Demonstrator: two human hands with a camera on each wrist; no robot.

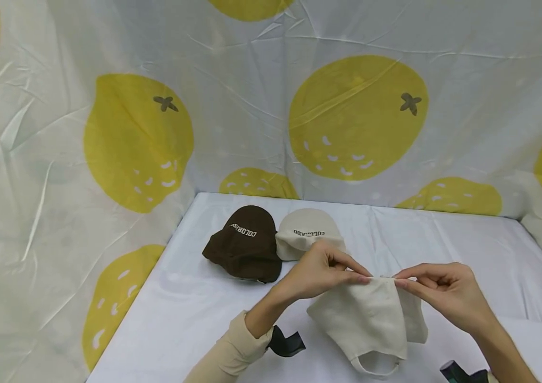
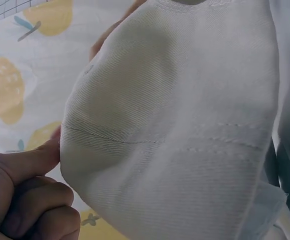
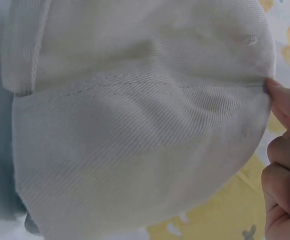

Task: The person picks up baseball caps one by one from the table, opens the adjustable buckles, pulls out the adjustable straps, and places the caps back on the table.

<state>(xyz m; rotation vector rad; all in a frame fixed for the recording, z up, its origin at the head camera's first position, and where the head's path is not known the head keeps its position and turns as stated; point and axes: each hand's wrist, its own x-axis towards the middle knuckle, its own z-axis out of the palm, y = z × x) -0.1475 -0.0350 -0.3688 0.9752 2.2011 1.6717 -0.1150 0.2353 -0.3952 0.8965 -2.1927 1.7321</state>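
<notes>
A cream cap (image 1: 371, 314) hangs from both hands above the white table, its crown top uppermost. At the bottom edge its back opening and strap (image 1: 377, 369) face me. My left hand (image 1: 320, 271) pinches the top of the crown between thumb and index finger, the other fingers curled in. Just to the right, my right hand (image 1: 450, 292) pinches the same top edge. Stitched seams run across the cloth (image 2: 170, 100) in the left wrist view, and the thumb touches the crown's edge. A small eyelet (image 3: 251, 39) shows in the right wrist view.
Behind the left hand a brown cap (image 1: 249, 242) with white lettering lies on the white tabletop (image 1: 165, 314). Touching it on the right is another cream cap (image 1: 311, 223) with dark lettering. A lemon-patterned sheet (image 1: 247, 106) hangs at the back and left.
</notes>
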